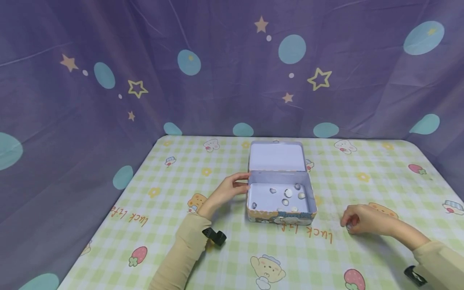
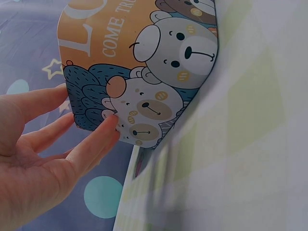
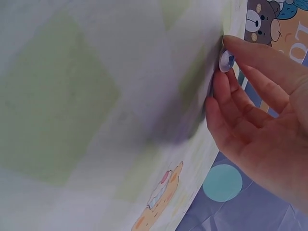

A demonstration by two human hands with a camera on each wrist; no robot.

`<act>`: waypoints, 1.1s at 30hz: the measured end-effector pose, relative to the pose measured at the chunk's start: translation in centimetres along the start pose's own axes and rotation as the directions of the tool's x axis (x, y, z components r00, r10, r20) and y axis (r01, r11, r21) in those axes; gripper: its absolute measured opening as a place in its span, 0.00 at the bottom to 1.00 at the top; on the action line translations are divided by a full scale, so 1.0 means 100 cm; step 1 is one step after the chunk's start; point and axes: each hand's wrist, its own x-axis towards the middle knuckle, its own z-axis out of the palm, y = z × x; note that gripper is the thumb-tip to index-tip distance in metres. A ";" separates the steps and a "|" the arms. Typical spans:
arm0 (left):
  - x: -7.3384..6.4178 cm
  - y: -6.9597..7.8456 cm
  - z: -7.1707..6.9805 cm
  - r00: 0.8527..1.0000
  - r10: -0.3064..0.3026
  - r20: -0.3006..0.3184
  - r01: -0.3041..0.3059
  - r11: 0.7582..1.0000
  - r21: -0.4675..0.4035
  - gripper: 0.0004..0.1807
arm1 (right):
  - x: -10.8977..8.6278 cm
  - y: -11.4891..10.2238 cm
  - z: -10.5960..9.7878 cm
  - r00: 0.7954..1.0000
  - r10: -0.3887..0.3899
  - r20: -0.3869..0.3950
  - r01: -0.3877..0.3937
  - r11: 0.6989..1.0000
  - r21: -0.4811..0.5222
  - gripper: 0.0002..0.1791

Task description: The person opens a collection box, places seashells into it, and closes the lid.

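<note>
In the head view, a tin box (image 1: 280,219) stands with its lid (image 1: 277,157) raised at the back. Several small, pale, glossy round pieces (image 1: 288,193) lie scattered on its floor. My left hand (image 1: 230,187) is at the box's left side, its extended fingertips touching the printed wall (image 2: 159,62). To the right of the box, my right hand (image 1: 366,219) is low over the tablecloth. Thumb and fingers pinch a glass marble (image 3: 226,61), clear with blue inside, right at the cloth.
A green-and-white checked tablecloth (image 1: 203,257) with cartoon prints covers the table. Behind it and along the sides hangs a purple curtain (image 1: 224,96) with stars and blue ovals. Each wrist wears a black strap-mounted device (image 1: 214,236).
</note>
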 end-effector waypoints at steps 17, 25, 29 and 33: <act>0.001 -0.001 0.000 1.000 -0.003 -0.008 0.003 1.000 -0.002 0.25 | 0.001 0.003 -0.001 1.000 -0.008 -0.011 0.009 1.000 0.013 0.05; 0.008 -0.018 -0.003 1.000 0.016 -0.007 -0.016 1.000 -0.019 0.26 | 0.002 0.001 -0.003 0.999 0.029 0.021 -0.029 0.999 0.032 0.04; 0.011 -0.027 -0.003 1.000 0.024 -0.014 -0.025 0.999 -0.024 0.26 | 0.003 0.002 -0.003 1.000 0.011 0.012 -0.012 0.999 0.038 0.03; 0.012 -0.029 -0.003 0.999 0.030 -0.026 -0.031 1.000 -0.007 0.25 | 0.004 0.002 -0.003 1.000 0.009 0.003 -0.009 0.999 0.031 0.03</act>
